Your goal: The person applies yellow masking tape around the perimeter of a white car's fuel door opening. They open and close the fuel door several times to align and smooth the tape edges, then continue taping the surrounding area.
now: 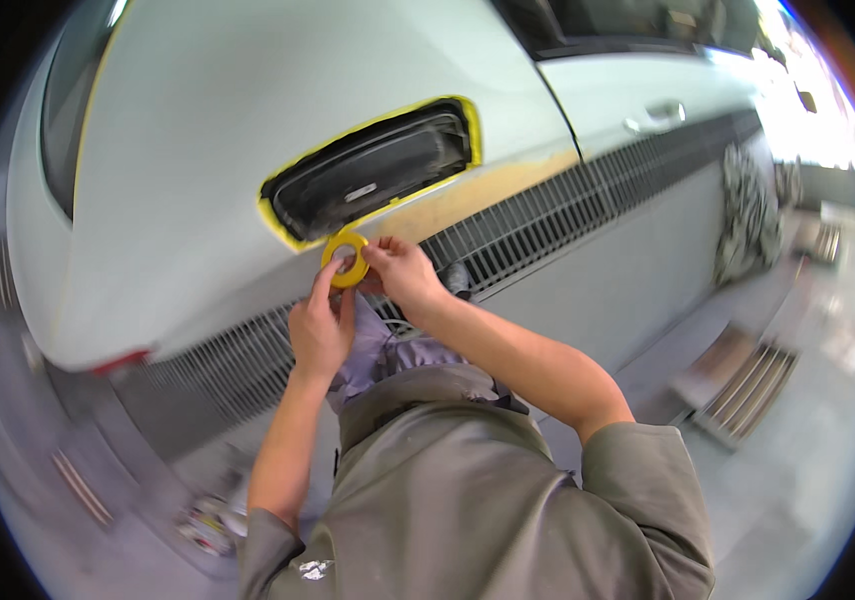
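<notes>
A roll of yellow masking tape (356, 272) is between my two hands, just below the near edge of a dark recess (368, 175) in a pale car body (298, 70). Yellow tape lines the rim of that recess. My left hand (322, 325) grips the roll from the left and below, a finger at its centre hole. On the roll's right side, my right hand (403, 272) is closed in a pinch. Whether a loose end of tape is in its fingertips is too small to make out.
A slatted floor grating (528, 225) runs along the car. Tan filler-coloured bodywork (488, 195) lies right of the recess. Low slatted stands (748, 390) are on the floor at right, with crumpled grey sheeting (748, 220) farther off. A cluttered pile (210, 525) lies at lower left.
</notes>
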`<action>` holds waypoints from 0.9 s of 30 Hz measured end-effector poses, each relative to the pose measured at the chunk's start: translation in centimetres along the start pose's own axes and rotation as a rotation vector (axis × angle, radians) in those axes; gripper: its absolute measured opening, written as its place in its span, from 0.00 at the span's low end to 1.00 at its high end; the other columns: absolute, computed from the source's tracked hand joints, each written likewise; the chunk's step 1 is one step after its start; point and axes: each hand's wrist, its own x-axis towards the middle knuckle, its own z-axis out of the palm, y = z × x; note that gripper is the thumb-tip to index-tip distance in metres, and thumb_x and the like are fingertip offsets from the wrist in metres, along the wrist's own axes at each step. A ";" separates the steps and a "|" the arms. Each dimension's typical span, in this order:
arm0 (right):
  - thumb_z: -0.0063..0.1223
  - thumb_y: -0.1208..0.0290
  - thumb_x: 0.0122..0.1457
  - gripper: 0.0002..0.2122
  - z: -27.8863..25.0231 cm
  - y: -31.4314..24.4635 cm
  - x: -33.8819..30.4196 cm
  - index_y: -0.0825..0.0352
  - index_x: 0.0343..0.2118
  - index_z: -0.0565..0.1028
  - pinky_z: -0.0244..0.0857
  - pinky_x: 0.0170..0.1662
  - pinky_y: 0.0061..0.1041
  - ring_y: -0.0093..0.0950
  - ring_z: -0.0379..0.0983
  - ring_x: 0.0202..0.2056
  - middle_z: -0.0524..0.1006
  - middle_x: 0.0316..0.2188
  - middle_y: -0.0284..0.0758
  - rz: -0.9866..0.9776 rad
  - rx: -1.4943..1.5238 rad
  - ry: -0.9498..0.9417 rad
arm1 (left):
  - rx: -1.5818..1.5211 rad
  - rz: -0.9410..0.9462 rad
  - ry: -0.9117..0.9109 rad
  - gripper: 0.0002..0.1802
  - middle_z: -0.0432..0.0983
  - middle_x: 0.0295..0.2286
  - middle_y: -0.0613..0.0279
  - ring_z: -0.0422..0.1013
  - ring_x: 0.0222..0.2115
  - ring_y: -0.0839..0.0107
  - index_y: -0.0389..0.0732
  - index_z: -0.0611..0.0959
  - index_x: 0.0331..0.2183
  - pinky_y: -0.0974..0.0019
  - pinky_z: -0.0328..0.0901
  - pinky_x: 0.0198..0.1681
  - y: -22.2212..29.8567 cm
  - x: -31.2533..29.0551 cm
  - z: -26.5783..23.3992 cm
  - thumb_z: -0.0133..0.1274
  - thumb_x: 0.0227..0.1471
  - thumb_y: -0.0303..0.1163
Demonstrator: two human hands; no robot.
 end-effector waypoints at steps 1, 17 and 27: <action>0.53 0.65 0.74 0.12 -0.7 -0.6 0.3 0.70 0.50 0.75 0.78 0.46 0.26 0.25 0.83 0.44 0.83 0.45 0.35 0.008 -0.060 -0.042 | 0.040 0.001 0.072 0.21 0.87 0.31 0.48 0.84 0.26 0.53 0.41 0.81 0.56 0.57 0.75 0.30 0.6 -0.3 0.7 0.60 0.61 0.23; 0.63 0.76 0.59 0.10 13.9 -13.4 -2.2 0.63 0.44 0.82 0.75 0.43 0.37 0.37 0.81 0.42 0.84 0.39 0.35 -1.167 -2.270 -1.457 | 0.058 -0.261 0.653 0.19 0.83 0.28 0.63 0.81 0.26 0.60 0.45 0.79 0.52 0.55 0.73 0.27 1.4 -1.0 7.6 0.60 0.60 0.34; 0.64 0.69 0.59 0.15 17.2 -4.5 2.6 0.60 0.49 0.84 0.75 0.51 0.40 0.38 0.81 0.49 0.86 0.38 0.37 -0.903 -3.096 -2.426 | -0.185 -0.531 1.340 0.31 0.79 0.28 0.62 0.79 0.25 0.60 0.47 0.79 0.59 0.56 0.75 0.27 5.4 1.7 16.2 0.62 0.52 0.23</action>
